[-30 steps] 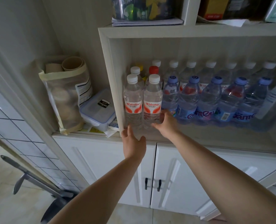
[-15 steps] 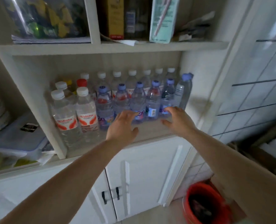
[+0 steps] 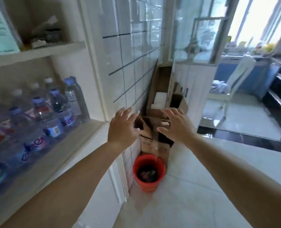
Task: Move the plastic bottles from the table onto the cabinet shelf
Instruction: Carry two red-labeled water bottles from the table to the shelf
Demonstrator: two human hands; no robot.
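Several clear plastic bottles (image 3: 42, 119) with blue and white caps stand in rows on the cabinet shelf (image 3: 80, 134) at the left of the head view. One taller bottle (image 3: 75, 99) leans at the row's right end. My left hand (image 3: 123, 127) and my right hand (image 3: 176, 125) are both raised in front of me, fingers spread, holding nothing. They are to the right of the shelf, clear of the bottles. No table shows in view.
A red bucket (image 3: 148, 175) sits on the floor in the corner below my hands, with cardboard boxes (image 3: 154, 129) stacked behind it against the tiled wall (image 3: 133, 55). A doorway (image 3: 235, 102) at right leads to a bright room with a white chair (image 3: 232, 89).
My view has swung right, away from the shelf toward the corner and doorway. Both hands have left the bottles and come off the shelf, staying open.
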